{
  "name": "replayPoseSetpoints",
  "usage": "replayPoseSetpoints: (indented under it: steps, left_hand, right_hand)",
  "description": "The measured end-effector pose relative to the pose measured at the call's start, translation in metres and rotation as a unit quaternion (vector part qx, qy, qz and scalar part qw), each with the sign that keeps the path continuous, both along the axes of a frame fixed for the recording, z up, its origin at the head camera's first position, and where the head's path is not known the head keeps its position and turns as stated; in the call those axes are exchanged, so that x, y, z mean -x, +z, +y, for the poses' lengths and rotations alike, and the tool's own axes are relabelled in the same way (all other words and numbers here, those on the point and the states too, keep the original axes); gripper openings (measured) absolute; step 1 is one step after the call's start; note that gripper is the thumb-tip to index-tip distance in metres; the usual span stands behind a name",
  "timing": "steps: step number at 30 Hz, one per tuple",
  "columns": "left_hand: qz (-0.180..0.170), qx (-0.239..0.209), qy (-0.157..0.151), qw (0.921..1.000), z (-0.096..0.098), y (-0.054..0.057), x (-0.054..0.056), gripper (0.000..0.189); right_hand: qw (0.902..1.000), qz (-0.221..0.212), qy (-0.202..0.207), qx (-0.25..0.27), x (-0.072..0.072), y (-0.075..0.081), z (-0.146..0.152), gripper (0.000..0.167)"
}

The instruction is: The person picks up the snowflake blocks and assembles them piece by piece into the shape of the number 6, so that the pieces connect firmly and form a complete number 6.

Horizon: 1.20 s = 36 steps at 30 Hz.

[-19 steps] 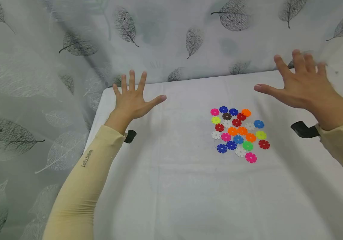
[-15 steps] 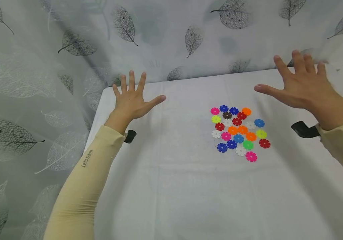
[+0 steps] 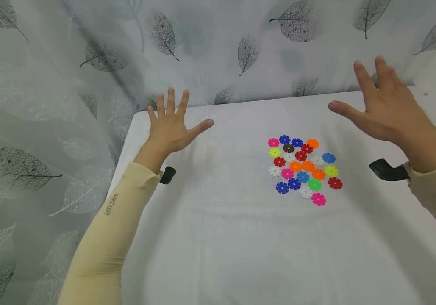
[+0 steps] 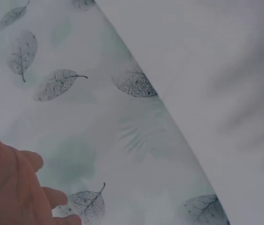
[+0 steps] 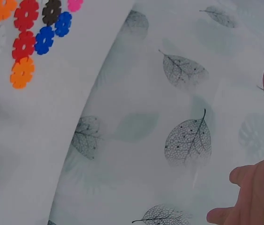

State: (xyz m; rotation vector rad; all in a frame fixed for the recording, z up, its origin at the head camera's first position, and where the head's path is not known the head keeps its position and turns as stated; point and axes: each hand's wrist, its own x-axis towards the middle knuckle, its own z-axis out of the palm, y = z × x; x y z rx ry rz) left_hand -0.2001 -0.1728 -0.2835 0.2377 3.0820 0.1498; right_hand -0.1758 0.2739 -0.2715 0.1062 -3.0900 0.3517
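Observation:
My left hand (image 3: 169, 131) is held over the far left part of the white table with its fingers spread and nothing in it. Over the far right side, my right hand (image 3: 397, 112) also hangs with straight, parted fingers, holding nothing. Between them, nearer the right hand, lies a loose cluster of notched plastic discs (image 3: 295, 167) in pink, blue, red, orange, white, yellow, green and brown. Part of that cluster, with an orange disc (image 5: 22, 72) at its edge, shows in the right wrist view. The left wrist view shows part of the left hand (image 4: 10, 187) and no discs.
A white cloth covers the table (image 3: 225, 245). Behind it and to the left hangs a pale curtain with a leaf print (image 3: 195, 51). A black piece (image 3: 388, 170) sticks out at the right wrist, and another black piece (image 3: 168, 175) at the left.
The right hand's fingers have shifted slightly and it has turned a little, with fewer fingers showing. The left hand is almost where it was, and the discs lie unchanged. The view shifts slightly.

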Motion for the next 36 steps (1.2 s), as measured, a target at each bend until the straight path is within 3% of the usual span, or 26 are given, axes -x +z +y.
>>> replayPoseSetpoints:
  steps: [5, 9, 12, 16, 19, 22, 25, 30, 36]
  left_hand:
    - [0.006, -0.04, -0.009, 0.9991, 0.011, -0.006, -0.002, 0.102]
    - [0.022, -0.134, -0.015, 0.9906, 0.025, -0.011, -0.004, 0.095]
    - [0.034, -0.228, -0.018, 0.9729, 0.036, -0.017, -0.006, 0.086]
    - [0.021, -0.338, -0.006, 0.9409, 0.052, -0.028, -0.009, 0.073]
    - [-0.005, -0.389, 0.01, 0.9213, 0.066, -0.037, -0.012, 0.066]
    - [-0.032, -0.414, 0.01, 0.9096, 0.081, -0.047, -0.013, 0.059]
    - [-0.065, -0.405, 0.0, 0.9122, 0.096, -0.059, -0.014, 0.055]
    - [-0.108, -0.363, -0.014, 0.9254, 0.118, -0.077, -0.017, 0.052]
    - [-0.154, -0.355, -0.003, 0.922, 0.136, -0.089, -0.022, 0.043]
  right_hand:
    - [0.9976, -0.003, 0.002, 0.069, -0.009, 0.001, 0.001, 0.097]
    - [0.9879, 0.021, 0.019, 0.152, -0.01, 0.0, 0.007, 0.086]
    - [0.9752, 0.042, 0.032, 0.215, -0.007, -0.004, 0.01, 0.079]
    - [0.9583, 0.054, 0.03, 0.279, -0.004, -0.013, 0.014, 0.073]
    - [0.95, 0.038, 0.014, 0.31, -0.003, -0.022, 0.018, 0.069]
    - [0.9468, 0.005, -0.007, 0.322, -0.002, -0.03, 0.022, 0.067]
    - [0.9479, -0.037, -0.021, 0.316, 0.002, -0.041, 0.026, 0.071]
    - [0.9475, -0.109, -0.029, 0.299, 0.006, -0.063, 0.035, 0.081]
    - [0.9512, -0.175, -0.024, 0.253, 0.008, -0.084, 0.046, 0.083]
